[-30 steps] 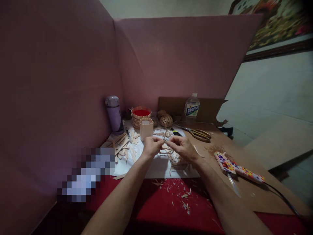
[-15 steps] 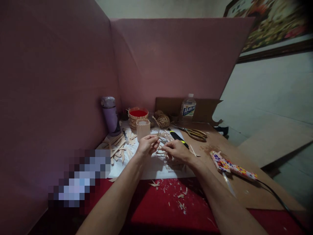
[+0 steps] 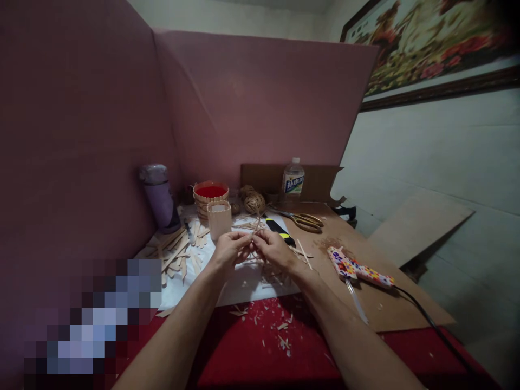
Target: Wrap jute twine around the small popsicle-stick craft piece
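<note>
My left hand [image 3: 228, 250] and my right hand [image 3: 273, 248] meet over a white sheet [image 3: 244, 281], fingers pinched together on a strand of brown twine [image 3: 256, 223] that runs back toward a twine ball [image 3: 254, 203]. Just behind my left hand stands a small cup of wooden sticks [image 3: 219, 219]. More twine or sticks lie under my right hand, mostly hidden.
Loose wooden sticks [image 3: 179, 250] lie left of the hands. At the back stand a purple bottle [image 3: 160, 196], a red-filled stick basket [image 3: 210, 194] and a water bottle [image 3: 293, 181]. Scissors [image 3: 303, 219], a black and yellow cutter [image 3: 278, 229] and a flowered glue gun [image 3: 358, 268] lie on brown cardboard [image 3: 390, 303] to the right.
My hands have closed in on each other, fingertips now touching over the twine. The camera has turned right, so everything has slid left in view.
</note>
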